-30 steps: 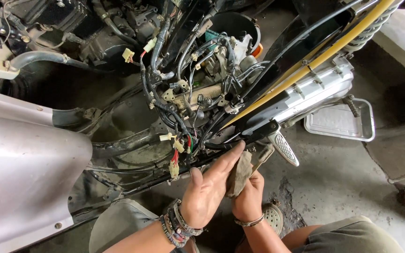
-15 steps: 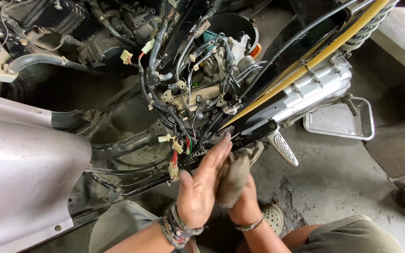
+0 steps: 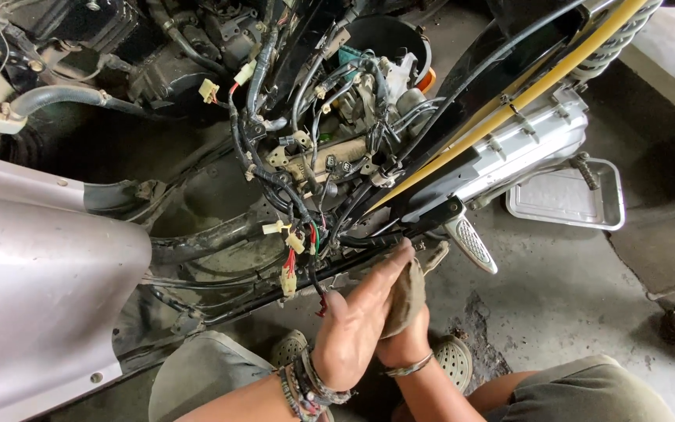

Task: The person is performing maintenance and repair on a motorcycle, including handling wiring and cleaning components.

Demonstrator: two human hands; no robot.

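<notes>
Rag [image 3: 408,295], a grimy grey-brown one, sits pressed between your two hands, low in the view and just in front of the stripped scooter frame's lower black rail [image 3: 275,297]. Your left hand [image 3: 357,324] lies flat over it, fingers together and stretched forward so the tips touch the rail near the ribbed metal footpeg [image 3: 472,244]. Your right hand [image 3: 404,340] is under the cloth, mostly hidden; it appears to cup the rag from below, but you cannot tell from this view how tightly its fingers close.

Above your hands hangs the wiring harness [image 3: 306,180], with pale connectors and red and green leads dangling just beside your left fingertips. The yellow tube [image 3: 525,92] runs diagonally up to the right, along the silver engine casing [image 3: 509,156]. A shallow metal tray [image 3: 568,195] lies on the concrete floor [image 3: 572,305] well apart to the right, and the grey body panel [image 3: 33,273] fills the left side.

By the look of it, you are wiping your hands with the cloth, or gathering it to rub the rail. If the rail is next, the move calls for a firm bunch of cloth under the fingers and a stroke that stays clear of the loose connectors, since a snagged lead could pull free.
</notes>
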